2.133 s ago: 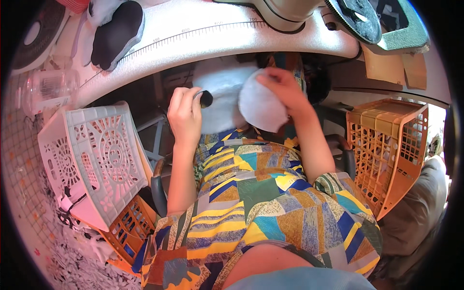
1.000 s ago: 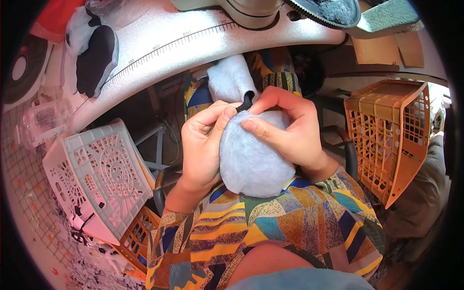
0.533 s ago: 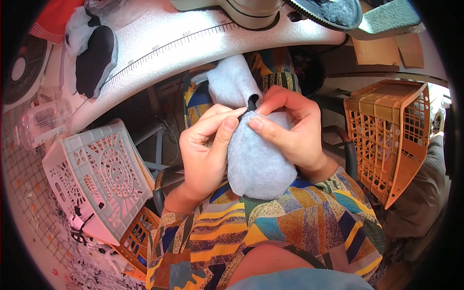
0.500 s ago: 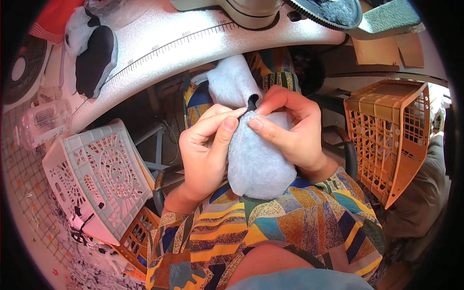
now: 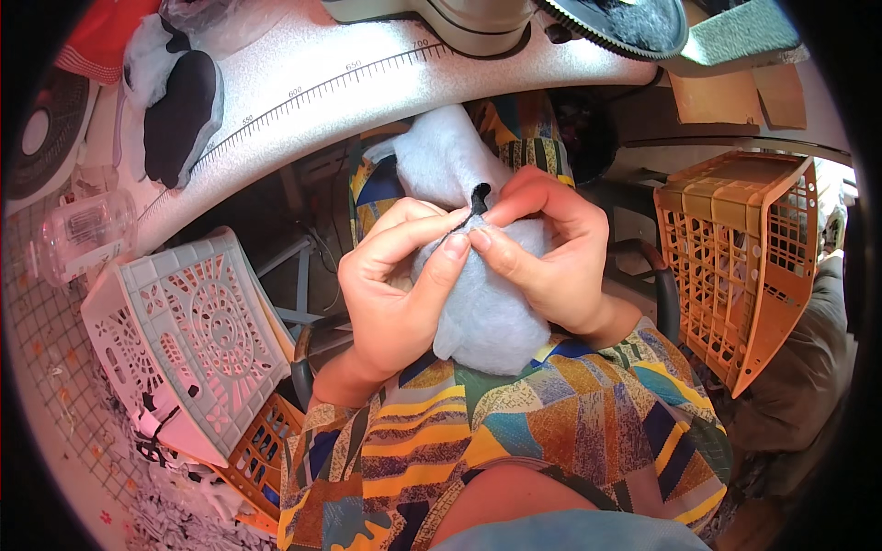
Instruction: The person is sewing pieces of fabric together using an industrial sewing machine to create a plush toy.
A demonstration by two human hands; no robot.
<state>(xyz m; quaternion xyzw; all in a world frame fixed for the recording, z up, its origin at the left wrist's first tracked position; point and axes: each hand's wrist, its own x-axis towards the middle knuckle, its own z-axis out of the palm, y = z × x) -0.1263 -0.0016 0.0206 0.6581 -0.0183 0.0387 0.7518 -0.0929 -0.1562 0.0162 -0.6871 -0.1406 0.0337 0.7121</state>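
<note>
Clock read from the middle of the view, twelve at the top. Seated worker, two bare hands, lap work.

Pale grey cloth (image 5: 496, 321), fuzzy-faced, hangs toward five o'clock above the lap; its top edge is bunched between both hands near the centre. A black strip (image 5: 480, 196) curls up from that pinch, just past twelve. Beyond it, a pale fuzzy bundle (image 5: 446, 151) lies across the thighs at twelve; cannot tell whether it joins the cloth.

Left hand (image 5: 390, 275), nine o'clock: thumb and forefinger closed on the cloth's edge, other fingers curled behind. Right hand (image 5: 556, 253), three o'clock: thumb and forefinger pinch the same edge, thumbs just beside each other. Remaining right fingertips partly hidden.

Below, patterned garment (image 5: 542, 427) in yellow, blue and brown, around six.

Surroundings: white tabletop (image 5: 312, 60) with a printed scale, eleven to twelve; machine base (image 5: 473, 28) on it at twelve; black toothed wheel (image 5: 634, 28) at one. Black flat piece (image 5: 179, 119) with pale edging, ten. Clear plastic jar (image 5: 87, 237) on its side, between nine and ten. White openwork crate (image 5: 197, 321), tilted, just below nine; orange crate (image 5: 726, 257), three.
</note>
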